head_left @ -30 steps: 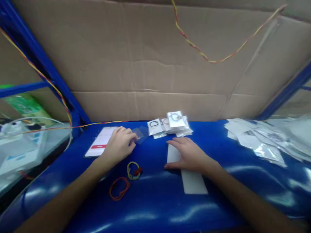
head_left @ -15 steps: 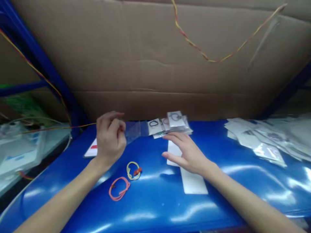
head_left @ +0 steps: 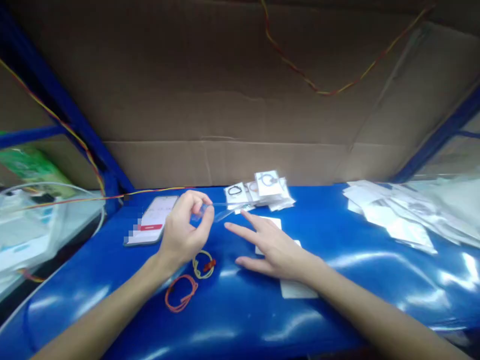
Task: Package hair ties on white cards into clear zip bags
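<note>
Pinched between the thumb and fingers of my left hand [head_left: 189,225] is a clear plastic bag [head_left: 225,212], its free end pointing right. My right hand [head_left: 275,244] has its fingers spread, holds nothing and hovers over white cards [head_left: 298,289]. Below my left hand lie a yellow cord loop [head_left: 196,269] with an orange-red piece and a coral cord loop [head_left: 181,307]. Packets with white cards and cord bracelets [head_left: 267,184] are piled behind my hands.
A phone [head_left: 155,215] lies left of my left hand on the blue surface [head_left: 225,320]. Many flat white packets [head_left: 390,210] spread at the right. Cardboard [head_left: 168,110] stands behind; a blue frame post [head_left: 67,100] rises at left.
My left hand has moved right with the clear bag, uncovering the phone. My right hand has shifted slightly left and its fingers are more spread.
</note>
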{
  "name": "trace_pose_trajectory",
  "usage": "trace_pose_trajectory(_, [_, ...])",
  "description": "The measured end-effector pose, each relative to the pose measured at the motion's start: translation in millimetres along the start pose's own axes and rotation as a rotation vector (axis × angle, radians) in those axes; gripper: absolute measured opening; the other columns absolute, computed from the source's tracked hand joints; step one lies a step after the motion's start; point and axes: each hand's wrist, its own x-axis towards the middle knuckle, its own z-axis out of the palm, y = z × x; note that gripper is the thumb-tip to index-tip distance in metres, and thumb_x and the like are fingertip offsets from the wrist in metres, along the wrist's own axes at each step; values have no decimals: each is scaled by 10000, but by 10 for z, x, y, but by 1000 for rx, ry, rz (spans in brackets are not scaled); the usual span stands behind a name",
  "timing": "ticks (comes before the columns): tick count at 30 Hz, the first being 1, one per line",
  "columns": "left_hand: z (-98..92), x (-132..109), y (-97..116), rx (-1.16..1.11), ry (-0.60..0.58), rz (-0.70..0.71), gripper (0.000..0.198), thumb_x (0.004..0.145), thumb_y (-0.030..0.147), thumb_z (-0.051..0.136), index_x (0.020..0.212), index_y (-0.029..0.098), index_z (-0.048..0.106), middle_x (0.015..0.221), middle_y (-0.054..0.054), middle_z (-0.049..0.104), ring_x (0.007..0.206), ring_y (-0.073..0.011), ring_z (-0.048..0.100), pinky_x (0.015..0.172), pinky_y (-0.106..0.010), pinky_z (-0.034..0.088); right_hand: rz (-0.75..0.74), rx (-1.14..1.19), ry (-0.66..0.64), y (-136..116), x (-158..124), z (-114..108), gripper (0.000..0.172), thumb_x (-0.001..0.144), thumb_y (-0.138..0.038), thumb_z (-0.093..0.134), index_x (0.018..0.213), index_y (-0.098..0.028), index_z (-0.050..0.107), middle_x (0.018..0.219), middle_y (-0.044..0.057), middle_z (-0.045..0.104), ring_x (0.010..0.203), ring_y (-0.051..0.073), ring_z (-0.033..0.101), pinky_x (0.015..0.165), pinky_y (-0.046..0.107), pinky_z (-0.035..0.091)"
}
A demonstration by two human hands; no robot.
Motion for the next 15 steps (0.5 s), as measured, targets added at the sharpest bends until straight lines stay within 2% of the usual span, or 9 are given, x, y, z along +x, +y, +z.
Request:
trace_pose_trajectory(2, [12, -27, 47, -37, -25, 17, 312, 906, 219, 591, 743, 260, 328, 883, -18, 627, 809, -203, 606, 788, -354, 482, 7, 0, 29, 15, 4, 33, 674, 967, -457, 636, 1580, -306, 401, 1715, 150, 176, 1552, 379, 254, 1175, 570, 379])
trace_pose_trajectory(4, [18, -45, 80, -88, -67, 27, 310, 921, 217, 580, 736, 257, 334, 857, -16, 609, 799, -197, 601, 773, -347, 482, 10, 34, 71, 37, 4, 50, 652, 956, -449, 653, 1555, -290, 449, 1733, 138, 83, 1572, 366, 196, 1190, 551, 366])
trace_pose_trajectory(9, [5, -72, 114, -207, -128, 0, 321, 940, 215, 566, 703, 248, 351, 876, -37, 632, 846, -205, 639, 757, -346, 503, 78, 183, 128, 66, 6, 40, 531, 924, -424, 702, 1423, -264, 615, 1732, 124, 101, 1578, 344, 178, 1212, 527, 336])
trace_pose_trajectory(11, [0, -78, 121, -278, -147, -53, 289, 943, 233, 571, 708, 240, 403, 915, -41, 659, 803, -194, 649, 731, -345, 529, 95, 267, 134, 67, 19, 39, 481, 913, -414, 719, 1366, -262, 661, 1709, 125, 220, 1558, 332, 262, 1195, 521, 369])
trace_pose_trajectory(12, [1, -78, 123, -326, -160, -91, 277, 944, 241, 574, 711, 236, 425, 932, -40, 669, 771, -185, 652, 713, -343, 543, 88, 320, 146, 69, 30, 42, 447, 918, -403, 714, 1338, -256, 678, 1659, 133, 351, 1520, 317, 361, 1175, 510, 406])
trace_pose_trajectory(14, [11, -68, 123, -425, -156, -173, 284, 936, 252, 589, 697, 229, 438, 938, -36, 677, 710, -170, 653, 672, -339, 568, 68, 414, 206, 79, 56, 54, 355, 942, -362, 685, 1273, -237, 710, 1443, 122, 629, 1365, 273, 574, 1117, 470, 484])
trace_pose_trajectory(15, [18, -57, 118, -480, -131, -223, 299, 924, 253, 606, 681, 226, 433, 925, -34, 675, 703, -170, 657, 656, -339, 581, 57, 435, 251, 88, 70, 62, 298, 955, -332, 666, 1226, -227, 730, 1310, 105, 720, 1267, 254, 652, 1082, 445, 518])
